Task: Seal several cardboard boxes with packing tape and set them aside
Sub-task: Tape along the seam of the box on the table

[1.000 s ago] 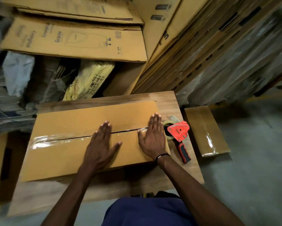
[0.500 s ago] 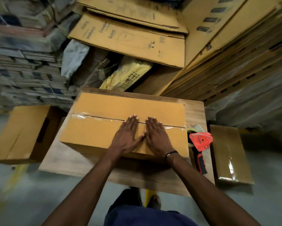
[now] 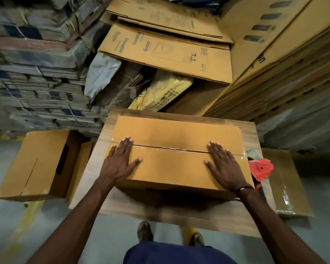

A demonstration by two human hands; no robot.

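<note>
From the head camera, three made-up cardboard boxes can be counted. One box (image 3: 176,155) sits on the wooden counter (image 3: 179,212), with clear tape running along the seam between its closed top flaps. A second box (image 3: 40,164) lies on its side on the floor, just left of the counter. A third box (image 3: 286,185), with glossy tape on top, stands on the floor at the counter's right edge. There is one tape dispenser (image 3: 260,171), red-orange, lying on the counter just beside the right end of the sealed box.

Both arms reach forward from the bottom of the view. The left hand (image 3: 120,162) lies palm down near the box's left end, its fingers (image 3: 127,144) straight and spread, tips crossing the seam, grasping nothing. The right hand (image 3: 224,164) lies flat near the right end, fingers straight and released too, with a dark band on the wrist.

All three boxes are closed, so their contents cannot be told. Behind the counter lean flattened cartons (image 3: 166,52), and stacked bundles of flat cardboard (image 3: 36,73) rise at the left.
</note>
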